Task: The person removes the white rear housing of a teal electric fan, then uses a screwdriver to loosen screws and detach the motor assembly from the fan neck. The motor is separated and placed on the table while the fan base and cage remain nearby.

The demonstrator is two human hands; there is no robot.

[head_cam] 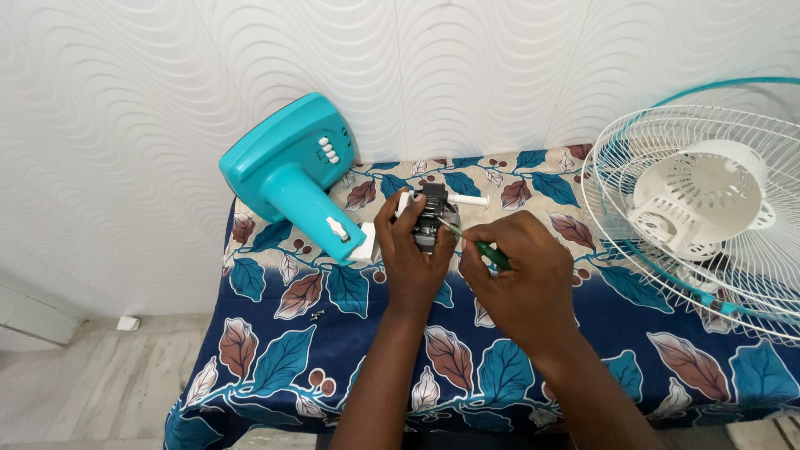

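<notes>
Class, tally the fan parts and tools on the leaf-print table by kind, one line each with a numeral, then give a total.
Turquoise fan base: 1
Fan motor, held by the left hand: 1
White wire grille: 1
Green-handled screwdriver, in the right hand: 1
Small loose screws: number unclear
Total: 4, screws aside

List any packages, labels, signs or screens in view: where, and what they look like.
No packages, signs or screens.
Only marking: small dark print beside the white push buttons on the teal plastic fan base, tipped on its side at the table's back left; too small to make out.
</notes>
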